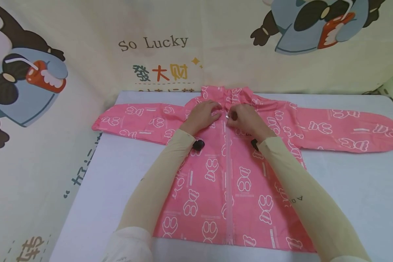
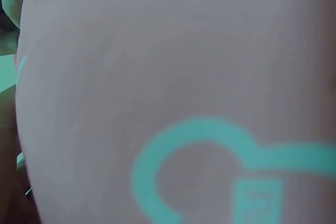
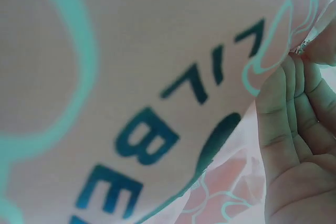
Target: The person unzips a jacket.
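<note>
Head view: right grip [image 1: 247, 119] pinches shiny zip pull [image 1: 227, 116] on smooth pink jacket [image 1: 213, 196]; left grip [image 1: 201, 116] unclear

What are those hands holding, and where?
The right hand pinches the pink jacket by its zipper pull, below the collar; whether the left hand grips anything cannot be told.

"Spread on what?"
"On a white table [image 1: 118, 174]."
"Bearing what?"
"Bearing a pink jacket [image 1: 213, 203] printed with white figures, laid flat with sleeves [image 1: 340, 129] out to both sides, with one cuff [image 1: 97, 123] past the table's left edge, with collar [image 1: 213, 92] at the far edge."
</note>
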Demonstrator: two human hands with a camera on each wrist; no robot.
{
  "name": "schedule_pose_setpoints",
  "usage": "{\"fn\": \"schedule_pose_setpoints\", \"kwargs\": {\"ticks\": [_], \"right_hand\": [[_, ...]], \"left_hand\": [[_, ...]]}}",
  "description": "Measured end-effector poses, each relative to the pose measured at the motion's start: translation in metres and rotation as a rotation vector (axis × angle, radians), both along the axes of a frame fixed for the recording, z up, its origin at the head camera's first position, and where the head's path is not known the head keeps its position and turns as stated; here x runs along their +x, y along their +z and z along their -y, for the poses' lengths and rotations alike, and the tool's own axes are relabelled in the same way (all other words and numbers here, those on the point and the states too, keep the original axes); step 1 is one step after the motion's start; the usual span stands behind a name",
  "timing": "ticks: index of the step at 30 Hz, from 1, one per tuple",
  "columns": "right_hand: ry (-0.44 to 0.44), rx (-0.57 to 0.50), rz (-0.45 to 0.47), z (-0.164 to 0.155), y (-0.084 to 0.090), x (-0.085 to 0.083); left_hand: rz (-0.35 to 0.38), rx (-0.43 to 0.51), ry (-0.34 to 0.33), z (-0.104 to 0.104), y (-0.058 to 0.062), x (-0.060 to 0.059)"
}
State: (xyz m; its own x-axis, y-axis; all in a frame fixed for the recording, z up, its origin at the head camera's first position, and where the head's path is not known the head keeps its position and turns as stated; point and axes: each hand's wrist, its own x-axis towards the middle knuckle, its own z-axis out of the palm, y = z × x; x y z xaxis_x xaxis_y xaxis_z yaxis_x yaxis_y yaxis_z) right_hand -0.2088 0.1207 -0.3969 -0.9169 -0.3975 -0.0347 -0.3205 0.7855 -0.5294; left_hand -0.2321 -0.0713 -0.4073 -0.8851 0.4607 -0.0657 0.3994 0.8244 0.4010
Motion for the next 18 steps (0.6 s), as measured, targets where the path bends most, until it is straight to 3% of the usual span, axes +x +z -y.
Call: {"fn": "schedule_pose_setpoints", "kwargs": {"ticks": [18], "right_hand": [[0.016,-0.033,-0.009,-0.004,-0.001,0.012]], "left_hand": [[0.011,0.016,0.016,-0.001,0.002,0.003]]}}
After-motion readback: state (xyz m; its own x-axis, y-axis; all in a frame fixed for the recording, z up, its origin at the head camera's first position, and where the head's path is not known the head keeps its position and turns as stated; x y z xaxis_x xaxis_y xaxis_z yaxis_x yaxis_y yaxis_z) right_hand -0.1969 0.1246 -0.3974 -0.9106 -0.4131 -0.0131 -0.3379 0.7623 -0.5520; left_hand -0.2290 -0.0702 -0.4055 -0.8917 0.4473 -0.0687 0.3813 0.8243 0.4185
